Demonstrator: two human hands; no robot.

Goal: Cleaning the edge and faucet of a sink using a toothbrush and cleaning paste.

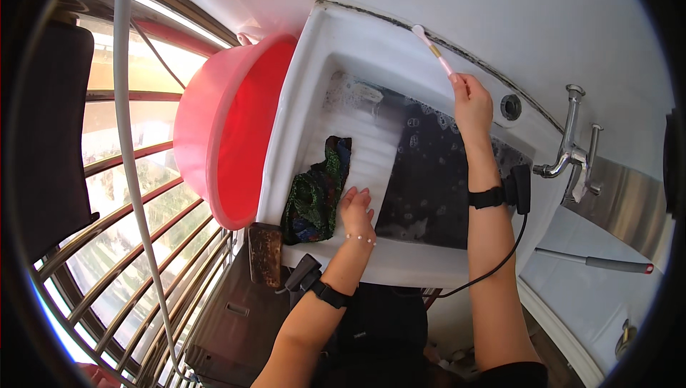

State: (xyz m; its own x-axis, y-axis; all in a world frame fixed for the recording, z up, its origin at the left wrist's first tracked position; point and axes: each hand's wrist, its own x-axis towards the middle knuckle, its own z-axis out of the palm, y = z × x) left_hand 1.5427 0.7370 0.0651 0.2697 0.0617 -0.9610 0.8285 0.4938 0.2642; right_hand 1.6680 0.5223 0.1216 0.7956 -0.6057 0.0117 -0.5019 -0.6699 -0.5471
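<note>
- One slim brush, at the far rim of the sink, its head close to the dark seam along the wall. Handling, by judgement: light, stiff in the handle, possibly slippery if wet. Best hold: the near end of the handle, clear of the head.
- One patterned cloth, bunched on the ribbed white slope at the left of the sink. Handling, by judgement: soft, limp, heavier and slicker if soaked. Best hold: a gathered fold in the thick near part, rather than the narrow far tip.
- One right hand, fingers pinched narrow on the near end of the brush handle.
- One left hand, loosely curled with nothing seen in its grasp, just right of the cloth; whether it touches, cannot tell.
- Appearance, brush: pale pink handle, gold-coloured band, whitish head; bristles too small to make out.
- Appearance, cloth: dark ground, green mottling, bluish and reddish patches, crumpled throughout.
- Adjoining: dark, bubble-flecked water right of the slope; one pink basin left of the sink.
</note>
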